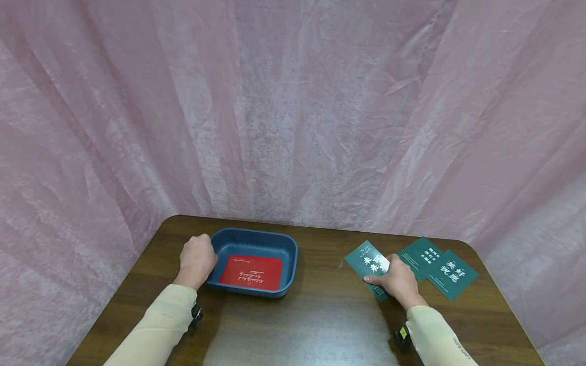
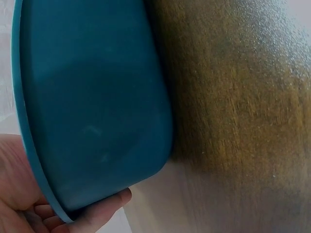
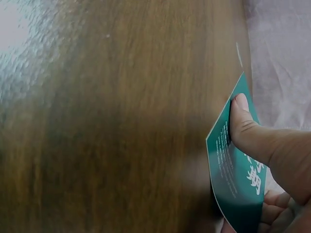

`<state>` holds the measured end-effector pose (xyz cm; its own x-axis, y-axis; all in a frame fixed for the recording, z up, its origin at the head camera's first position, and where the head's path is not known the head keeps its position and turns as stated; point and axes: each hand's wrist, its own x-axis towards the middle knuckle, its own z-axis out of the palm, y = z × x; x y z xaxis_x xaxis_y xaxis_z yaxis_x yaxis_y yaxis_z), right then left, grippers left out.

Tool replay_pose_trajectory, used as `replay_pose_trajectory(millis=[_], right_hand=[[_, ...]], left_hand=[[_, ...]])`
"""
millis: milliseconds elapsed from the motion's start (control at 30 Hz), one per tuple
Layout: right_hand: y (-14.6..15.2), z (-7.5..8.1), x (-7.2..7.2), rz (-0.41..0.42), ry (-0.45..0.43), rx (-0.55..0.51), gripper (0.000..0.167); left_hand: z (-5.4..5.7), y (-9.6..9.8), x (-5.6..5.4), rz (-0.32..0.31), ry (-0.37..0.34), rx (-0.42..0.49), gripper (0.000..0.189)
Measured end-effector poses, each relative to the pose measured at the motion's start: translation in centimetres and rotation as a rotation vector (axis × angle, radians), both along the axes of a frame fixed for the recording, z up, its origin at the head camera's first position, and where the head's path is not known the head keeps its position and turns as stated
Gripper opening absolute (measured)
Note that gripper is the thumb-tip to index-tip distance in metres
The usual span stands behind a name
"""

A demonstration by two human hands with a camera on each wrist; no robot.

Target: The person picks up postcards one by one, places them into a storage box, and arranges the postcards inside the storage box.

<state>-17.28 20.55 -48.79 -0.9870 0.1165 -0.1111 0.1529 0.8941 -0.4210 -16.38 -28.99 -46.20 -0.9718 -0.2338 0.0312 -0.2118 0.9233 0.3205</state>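
On the left of the table, a blue plastic basin (image 1: 290, 264) stands with a red card (image 1: 252, 272) lying flat in it. My left hand (image 1: 198, 258) grips the basin's left rim; the left wrist view shows fingers (image 2: 109, 208) curled against the outer wall. Over on the right, my right hand (image 1: 400, 279) pinches a green card (image 1: 363, 256) printed with white characters. In the right wrist view the thumb (image 3: 243, 119) presses on the face of that card (image 3: 228, 167), with the other fingers behind it. The card looks slightly bowed and tilted.
Two more green cards lie overlapping at the right: one farther back (image 1: 423, 251), one nearer the right edge (image 1: 452, 274). They are just beyond my right hand. A pink curtain (image 1: 293, 112) hangs behind the brown wooden table (image 1: 293, 335).
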Motion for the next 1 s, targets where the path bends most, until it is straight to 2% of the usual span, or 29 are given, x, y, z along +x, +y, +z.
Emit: replay_pose_trajectory(millis=[200,500,767,1000], right_hand=[[0.0,-0.1,0.0,0.033,0.040,0.006,0.096],[0.0,0.1,-0.1,0.069,0.065,-0.033,0.059],[-0.3,0.5,-0.6,0.078,0.113,-0.095,0.047],[-1.2,1.6,-0.9,0.096,0.175,-0.124,0.039]], left_hand=[[-0.1,0.0,0.0,0.012,-0.031,0.003,0.031],[-0.1,0.0,-0.1,0.001,-0.014,-0.003,0.030],[-0.1,0.0,-0.1,0.002,-0.020,-0.001,0.029],[-0.1,0.0,-0.2,0.003,-0.018,-0.004,0.029]])
